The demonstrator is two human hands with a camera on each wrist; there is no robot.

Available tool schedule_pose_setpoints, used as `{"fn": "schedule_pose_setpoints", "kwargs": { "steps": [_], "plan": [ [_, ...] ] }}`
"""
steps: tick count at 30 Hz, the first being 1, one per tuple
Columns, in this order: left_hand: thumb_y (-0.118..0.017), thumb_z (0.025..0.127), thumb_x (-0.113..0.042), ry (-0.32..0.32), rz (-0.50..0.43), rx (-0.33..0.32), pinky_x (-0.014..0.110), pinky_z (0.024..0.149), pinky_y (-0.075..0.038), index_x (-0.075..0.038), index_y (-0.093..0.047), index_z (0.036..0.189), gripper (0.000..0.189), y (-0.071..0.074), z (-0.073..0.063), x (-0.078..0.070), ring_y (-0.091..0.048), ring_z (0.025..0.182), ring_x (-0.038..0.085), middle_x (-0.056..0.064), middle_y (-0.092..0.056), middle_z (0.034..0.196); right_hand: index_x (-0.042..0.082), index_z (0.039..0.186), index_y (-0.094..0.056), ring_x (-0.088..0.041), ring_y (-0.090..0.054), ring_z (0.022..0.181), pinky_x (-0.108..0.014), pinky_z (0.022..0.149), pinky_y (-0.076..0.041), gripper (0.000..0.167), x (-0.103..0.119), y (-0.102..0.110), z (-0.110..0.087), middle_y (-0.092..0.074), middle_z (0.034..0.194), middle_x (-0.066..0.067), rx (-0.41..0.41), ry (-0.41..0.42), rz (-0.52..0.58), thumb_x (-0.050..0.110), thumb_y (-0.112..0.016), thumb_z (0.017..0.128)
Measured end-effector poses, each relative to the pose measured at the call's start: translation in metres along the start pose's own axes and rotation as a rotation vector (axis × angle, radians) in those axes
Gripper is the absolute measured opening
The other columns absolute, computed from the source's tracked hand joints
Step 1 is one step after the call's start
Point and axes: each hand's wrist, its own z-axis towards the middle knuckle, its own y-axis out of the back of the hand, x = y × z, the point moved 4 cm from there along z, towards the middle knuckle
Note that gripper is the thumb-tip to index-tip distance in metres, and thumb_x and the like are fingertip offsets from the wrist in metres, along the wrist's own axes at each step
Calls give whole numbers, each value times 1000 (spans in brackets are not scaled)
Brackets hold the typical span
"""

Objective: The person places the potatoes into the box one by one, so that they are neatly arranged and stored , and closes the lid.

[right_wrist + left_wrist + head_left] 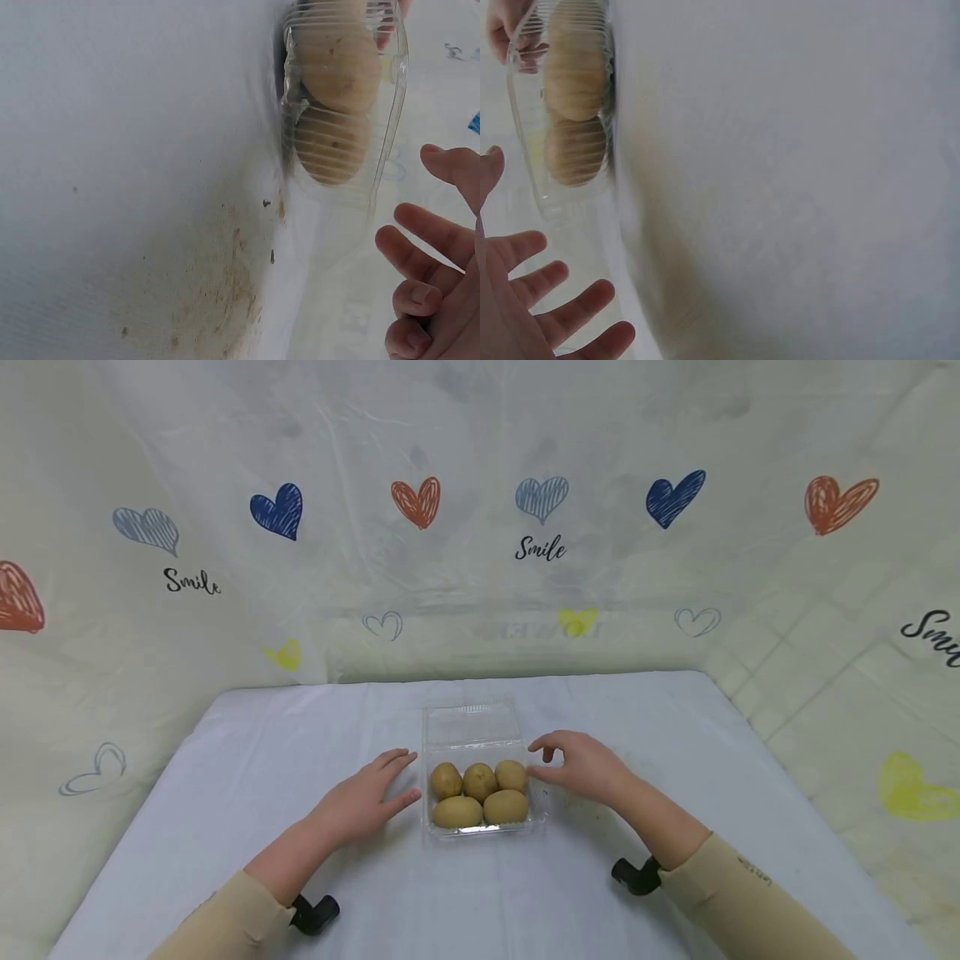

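Several potatoes (pixel 480 782) sit in two rows inside a clear plastic clamshell box (pixel 480 831), its lid (pixel 471 724) folded back away from the person. Just left of the box is my left hand (pixel 367 799), fingers spread and holding nothing. On the opposite side my right hand (pixel 579 767) hovers at the box's right edge, thumb and forefinger apart, the other fingers bent. In the left wrist view the left fingers (pixel 577 311) are extended below the ribbed box wall (pixel 525 135). The right wrist view has nothing in the right hand (pixel 442 277).
A white cloth covers the table (pixel 375 893). Brown dirt crumbs (pixel 232 292) lie on the cloth right of the box. Behind stands a pale curtain (pixel 480 577) printed with hearts and "Smile". Black wrist cameras (pixel 317 916) are strapped under both sleeves.
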Motion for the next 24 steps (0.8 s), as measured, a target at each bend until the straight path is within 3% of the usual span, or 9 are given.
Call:
{"fn": "schedule_pose_setpoints", "kwargs": {
  "steps": [7,11,14,24],
  "plan": [
    [-51,99,-55,46,-63,47,54,111,-34,-20,-36,155,68,2,14,3,-33,144,29,6,-33,158,14,121,-70,-14,-53,76,-31,65,-45,42,-8,3,4,-61,85,9,-22,-42,-20,42,-71,90],
    [-50,100,-53,66,-117,64,54,109,-37,-17,-37,154,66,3,20,6,-44,136,31,10,-33,158,12,125,-67,-14,-53,76,-31,66,-46,47,-13,1,9,-63,88,8,2,-40,11,43,-70,90],
    [-50,101,-52,81,-148,72,53,106,-40,-17,-38,154,65,2,26,9,-51,129,29,10,-34,157,11,130,-63,-14,-54,76,-32,67,-47,53,-19,-3,13,-64,94,8,39,-59,40,46,-69,91],
    [-50,101,-51,111,-234,110,53,105,-41,-16,-37,153,64,1,41,12,-51,127,30,11,-37,155,8,138,-57,-18,-57,90,-34,74,-47,64,-35,-11,25,-66,109,-1,135,-112,135,49,-69,90]
  ]
}}
